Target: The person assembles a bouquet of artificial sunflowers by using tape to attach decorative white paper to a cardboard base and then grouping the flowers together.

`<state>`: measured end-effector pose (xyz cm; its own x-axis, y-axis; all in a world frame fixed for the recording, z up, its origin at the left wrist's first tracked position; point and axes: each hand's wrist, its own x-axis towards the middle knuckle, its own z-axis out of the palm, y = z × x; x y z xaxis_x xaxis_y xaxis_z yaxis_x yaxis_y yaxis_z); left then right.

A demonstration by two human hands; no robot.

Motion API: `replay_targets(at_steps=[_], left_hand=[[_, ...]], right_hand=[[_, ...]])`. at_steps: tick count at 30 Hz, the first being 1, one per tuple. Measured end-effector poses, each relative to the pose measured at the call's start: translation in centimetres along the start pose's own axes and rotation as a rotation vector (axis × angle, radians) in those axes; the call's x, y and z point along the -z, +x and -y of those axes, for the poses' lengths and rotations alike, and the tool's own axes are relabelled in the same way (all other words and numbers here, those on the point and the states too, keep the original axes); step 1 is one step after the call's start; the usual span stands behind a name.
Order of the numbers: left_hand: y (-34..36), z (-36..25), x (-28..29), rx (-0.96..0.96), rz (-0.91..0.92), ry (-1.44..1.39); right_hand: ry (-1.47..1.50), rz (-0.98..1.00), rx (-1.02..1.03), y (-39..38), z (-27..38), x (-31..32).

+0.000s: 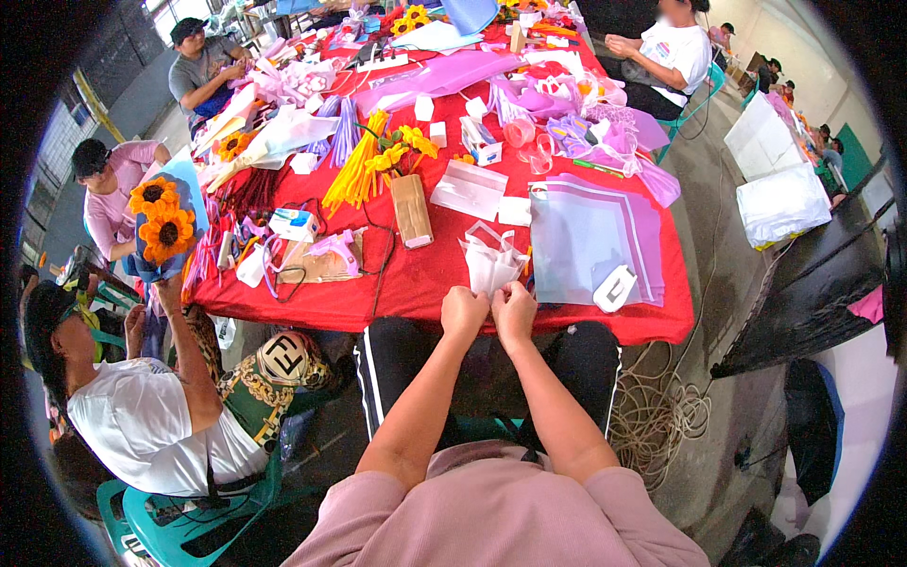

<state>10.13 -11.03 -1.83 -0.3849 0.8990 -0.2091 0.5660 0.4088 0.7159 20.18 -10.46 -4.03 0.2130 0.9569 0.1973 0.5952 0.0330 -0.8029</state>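
At the near edge of the red-covered table point(406, 288), my left hand point(464, 313) and my right hand point(514, 312) meet at the narrow lower end of a white wrapping-paper cone point(492, 266). Fingers of both hands are closed, pinching the gathered paper. The cone stands upright, its pleated top flaring away from me. Just right of it lies a stack of translucent wrapping sheets point(578, 231) with white and purple borders. On that stack's near corner rests a white tape-dispenser-like object point(615, 288). What is inside the cone is hidden.
Left of my hands are a brown paper block point(412, 211), yellow fuzzy stems point(355, 172) and a pink glue-gun-shaped tool point(337, 245) with a cord. Beside me a seated person holds up a sunflower bouquet point(167, 222). Coiled rope point(661, 416) lies on the floor at right.
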Motion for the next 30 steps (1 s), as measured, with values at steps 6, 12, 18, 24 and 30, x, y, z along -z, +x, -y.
replay_targets(at_steps=[6, 12, 18, 24, 30], left_hand=[[-0.4, 0.2, 0.4, -0.051, 0.041, -0.021], [-0.7, 0.4, 0.8, -0.034, 0.1, -0.029], [-0.8, 1.8, -0.6, -0.048, 0.033, -0.029], [-1.5, 1.5, -0.3, -0.001, -0.031, -0.043], [-2.2, 0.1, 1.0, -0.001, -0.16, 0.012]], right_hand=[[-0.003, -0.011, -0.012, -0.3, 0.2, 0.0], [-0.031, -0.071, 0.015, -0.2, 0.1, -0.4], [-0.031, -0.023, -0.023, -0.3, 0.4, -0.2], [-0.072, -0.004, 0.006, -0.5, 0.1, -0.1], [-0.045, 0.054, 0.002, -0.6, 0.5, 0.4]])
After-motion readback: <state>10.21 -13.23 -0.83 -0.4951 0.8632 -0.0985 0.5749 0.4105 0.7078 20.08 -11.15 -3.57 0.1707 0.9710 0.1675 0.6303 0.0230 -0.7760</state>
